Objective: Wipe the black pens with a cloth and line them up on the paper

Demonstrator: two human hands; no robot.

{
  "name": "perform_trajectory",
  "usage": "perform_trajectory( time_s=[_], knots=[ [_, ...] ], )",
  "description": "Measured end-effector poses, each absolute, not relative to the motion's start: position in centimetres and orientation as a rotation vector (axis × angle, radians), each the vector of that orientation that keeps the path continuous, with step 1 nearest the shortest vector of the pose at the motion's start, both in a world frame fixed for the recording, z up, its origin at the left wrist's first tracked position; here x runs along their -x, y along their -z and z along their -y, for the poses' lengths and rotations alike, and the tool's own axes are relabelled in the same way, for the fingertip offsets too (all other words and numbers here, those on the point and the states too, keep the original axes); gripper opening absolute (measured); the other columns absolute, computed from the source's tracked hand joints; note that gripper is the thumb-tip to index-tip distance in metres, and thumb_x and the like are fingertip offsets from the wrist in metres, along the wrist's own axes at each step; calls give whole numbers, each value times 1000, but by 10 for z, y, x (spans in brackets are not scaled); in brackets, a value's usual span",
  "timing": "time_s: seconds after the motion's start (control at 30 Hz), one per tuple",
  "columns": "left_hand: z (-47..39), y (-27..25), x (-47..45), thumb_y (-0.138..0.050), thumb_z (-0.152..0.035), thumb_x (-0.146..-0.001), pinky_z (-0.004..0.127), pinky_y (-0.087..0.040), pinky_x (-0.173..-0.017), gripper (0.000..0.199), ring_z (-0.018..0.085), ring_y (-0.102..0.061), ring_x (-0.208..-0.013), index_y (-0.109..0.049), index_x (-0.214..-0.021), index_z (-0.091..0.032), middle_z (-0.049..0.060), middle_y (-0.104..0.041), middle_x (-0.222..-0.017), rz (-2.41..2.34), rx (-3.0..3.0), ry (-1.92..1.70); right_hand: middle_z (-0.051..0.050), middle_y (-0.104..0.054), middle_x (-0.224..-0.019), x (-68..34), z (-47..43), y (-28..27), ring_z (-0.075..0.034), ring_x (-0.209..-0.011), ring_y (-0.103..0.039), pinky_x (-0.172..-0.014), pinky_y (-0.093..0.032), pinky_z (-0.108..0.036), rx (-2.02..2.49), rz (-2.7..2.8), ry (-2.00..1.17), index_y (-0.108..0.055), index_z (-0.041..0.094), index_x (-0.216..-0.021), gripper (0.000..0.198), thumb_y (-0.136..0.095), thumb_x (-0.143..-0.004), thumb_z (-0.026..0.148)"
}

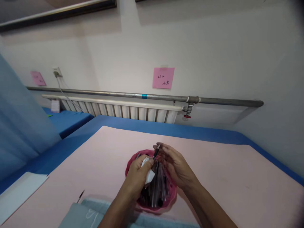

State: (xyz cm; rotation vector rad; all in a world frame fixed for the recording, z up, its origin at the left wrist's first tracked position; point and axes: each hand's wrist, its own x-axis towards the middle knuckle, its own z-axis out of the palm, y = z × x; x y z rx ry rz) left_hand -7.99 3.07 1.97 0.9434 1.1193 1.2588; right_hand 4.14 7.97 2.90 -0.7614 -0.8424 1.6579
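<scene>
My left hand (136,175) is closed over a white tissue (149,177) and a dark pen (156,152), above the left part of a round pink basket (171,201). The pen slants up and to the right, its pale tip uppermost. Beside that tip, my right hand (177,166) has its fingers stretched and slightly curved; I cannot tell if they touch the pen. Clear and dark pens (156,188) lie bunched in the basket under my hands. My left hand hides part of the basket's left side.
A pink sheet (225,177) covers the blue bed (152,126). At the front left lie folded light-blue cloth (77,215), a pen (80,196) and white paper (21,193). Behind the bed are a radiator (133,112), pipe (166,97) and valve (187,116). A blue curtain (21,120) hangs left.
</scene>
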Motion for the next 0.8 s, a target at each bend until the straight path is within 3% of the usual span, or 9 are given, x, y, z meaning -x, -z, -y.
perform_trajectory(
  time_s=[0.13, 0.37, 0.5, 0.8],
  knots=[
    [-29, -25, 82, -62, -46, -70, 18, -18, -34, 32, 4, -28, -36, -46, -65, -19, -9, -37, -47, -1016, -856, -1210, -5, -70, -76, -39, -78, -28, -12, -65, -58, -63, -44, -23, 724, 883, -1727, -72, 14, -76, 22, -77, -60, 27],
    [-29, -25, 90, -65, -45, -68, 18, -16, -33, 30, 4, -29, -36, -51, -70, -18, -7, -43, -50, -986, -856, -1142, -4, -70, -80, -41, -78, -29, -13, -67, -59, -62, -45, -24, 718, 876, -1751, -72, 15, -76, 22, -77, -59, 27],
    [-30, -21, 93, -60, -40, -73, 19, -24, -42, 25, 6, -34, -42, -51, -67, -18, -7, -41, -51, -1086, -1039, -1197, -1, -69, -72, -39, -80, -26, -9, -60, -56, -57, -43, -21, 749, 841, -1704, -71, 15, -69, 18, -79, -56, 24],
    [-28, -24, 95, -50, -30, -81, 24, -37, -68, 18, 16, -53, -71, -63, -72, -20, 2, -61, -72, -1389, -1646, -1294, 2, -64, -61, -36, -79, -26, -7, -52, -50, -52, -39, -21, 805, 831, -1599, -67, 15, -62, 19, -80, -53, 25]
  ],
)
